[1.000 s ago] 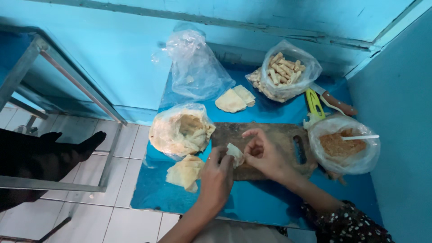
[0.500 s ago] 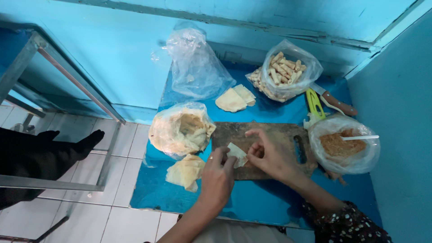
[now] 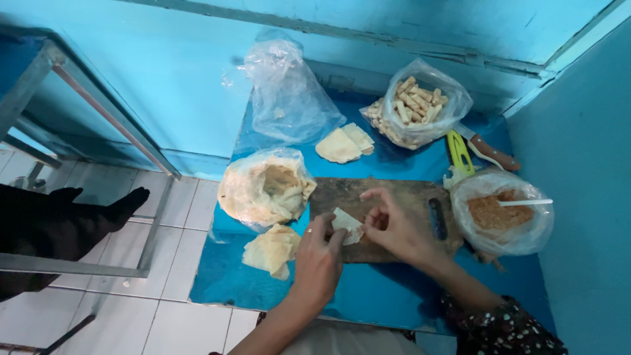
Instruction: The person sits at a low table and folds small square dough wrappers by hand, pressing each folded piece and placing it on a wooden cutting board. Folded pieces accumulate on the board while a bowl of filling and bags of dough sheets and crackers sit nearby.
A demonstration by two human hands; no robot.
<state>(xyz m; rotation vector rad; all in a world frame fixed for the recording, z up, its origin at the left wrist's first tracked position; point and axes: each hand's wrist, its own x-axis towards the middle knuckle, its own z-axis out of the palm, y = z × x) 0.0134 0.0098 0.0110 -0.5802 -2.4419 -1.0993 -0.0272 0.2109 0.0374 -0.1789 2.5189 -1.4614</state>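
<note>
Over a dark wooden cutting board (image 3: pixel 401 197), both my hands work on a small pale pastry wrapper (image 3: pixel 346 223). My left hand (image 3: pixel 319 260), with a ring on one finger, pinches the wrapper's left edge. My right hand (image 3: pixel 394 227) holds its right side with curled fingers. A bag of brown filling (image 3: pixel 499 217) with a white spoon (image 3: pixel 526 203) in it sits right of the board. Left of the board stands an open bag of wrappers (image 3: pixel 266 187), with a loose pile of wrappers (image 3: pixel 271 250) below it.
A bag of rolled pastries (image 3: pixel 415 105) and a crumpled plastic bag (image 3: pixel 286 98) stand at the back of the blue table (image 3: pixel 368 296). Folded wrappers (image 3: pixel 343 144), a yellow-green peeler (image 3: pixel 458 152) and a wooden-handled knife (image 3: pixel 490 152) lie nearby. A metal frame (image 3: pixel 98 112) stands left.
My hands have shifted slightly on the wrapper, the right fingers closing further over it. Everything else stays in place.
</note>
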